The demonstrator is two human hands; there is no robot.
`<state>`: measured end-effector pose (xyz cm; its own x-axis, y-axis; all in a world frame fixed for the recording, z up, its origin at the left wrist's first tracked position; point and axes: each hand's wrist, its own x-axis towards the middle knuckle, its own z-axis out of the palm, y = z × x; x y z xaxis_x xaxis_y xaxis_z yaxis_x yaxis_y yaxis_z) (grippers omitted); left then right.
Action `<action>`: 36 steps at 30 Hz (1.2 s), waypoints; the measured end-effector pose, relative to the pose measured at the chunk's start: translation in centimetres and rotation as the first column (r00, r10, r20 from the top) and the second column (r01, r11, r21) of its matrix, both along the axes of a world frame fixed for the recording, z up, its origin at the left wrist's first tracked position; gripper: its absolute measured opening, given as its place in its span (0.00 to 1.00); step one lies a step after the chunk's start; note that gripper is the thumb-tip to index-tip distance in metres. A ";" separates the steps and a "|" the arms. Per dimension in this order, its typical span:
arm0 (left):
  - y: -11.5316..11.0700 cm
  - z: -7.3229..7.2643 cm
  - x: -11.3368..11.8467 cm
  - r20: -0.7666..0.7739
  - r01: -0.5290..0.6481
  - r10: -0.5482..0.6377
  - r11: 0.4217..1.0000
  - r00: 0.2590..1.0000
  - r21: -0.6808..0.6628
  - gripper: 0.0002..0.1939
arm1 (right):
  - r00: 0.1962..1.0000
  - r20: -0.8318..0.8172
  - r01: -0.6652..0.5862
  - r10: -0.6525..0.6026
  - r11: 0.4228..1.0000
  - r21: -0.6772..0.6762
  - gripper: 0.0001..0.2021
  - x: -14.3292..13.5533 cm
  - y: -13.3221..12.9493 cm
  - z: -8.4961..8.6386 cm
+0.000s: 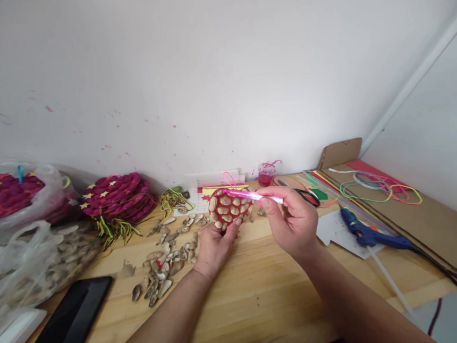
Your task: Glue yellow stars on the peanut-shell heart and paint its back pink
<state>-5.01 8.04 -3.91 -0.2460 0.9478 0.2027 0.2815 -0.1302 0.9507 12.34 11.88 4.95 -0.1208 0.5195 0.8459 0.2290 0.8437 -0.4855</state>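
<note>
My left hand (215, 247) grips the lower edge of a red craft piece (231, 209) covered with peanut shells, held up over the table. A pink cord loop (229, 179) sticks up from its top. In my right hand (292, 219) is a white-handled paintbrush (250, 194) with a pink-stained front part, pinched between thumb and fingers. Its tip lies at the upper part of the craft piece, by the shells; whether it touches cannot be made out. Loose peanut shells (167, 257) lie scattered left of my left hand.
Finished-looking purple shell pieces with stars (116, 197) are stacked at the left, beside a plastic bag of shells (60, 258). A cup of pink paint (266, 174) stands by the wall. Right are scissors (310, 198), a blue glue gun (378, 236) and coloured cords (377, 186). A black tablet-like slab (66, 327) lies front left.
</note>
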 end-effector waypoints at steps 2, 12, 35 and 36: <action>-0.1 0.4 0.1 -0.011 0.001 -0.001 1.000 1.000 -0.005 0.24 | 1.000 -0.010 -0.029 0.028 0.999 -0.037 0.06 -0.1 -0.1 0.0; -0.3 0.8 0.2 0.002 0.014 -0.014 1.000 1.000 0.016 0.25 | 0.990 -0.134 -0.070 0.038 0.968 -0.243 0.06 -0.4 0.7 -0.6; -0.4 0.8 0.2 0.003 0.022 -0.022 1.000 1.000 0.018 0.25 | 0.980 -0.189 -0.114 0.062 0.953 -0.280 0.07 -0.6 1.0 -0.5; -0.3 0.8 0.2 0.006 0.024 -0.024 1.000 1.000 0.013 0.25 | 0.982 -0.174 -0.119 0.073 0.955 -0.271 0.06 -0.6 0.9 -0.5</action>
<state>-4.78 7.70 -3.16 -0.2248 0.9508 0.2134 0.2728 -0.1488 0.9505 11.75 12.79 4.42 -0.0571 0.7298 0.6813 0.0535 0.6837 -0.7278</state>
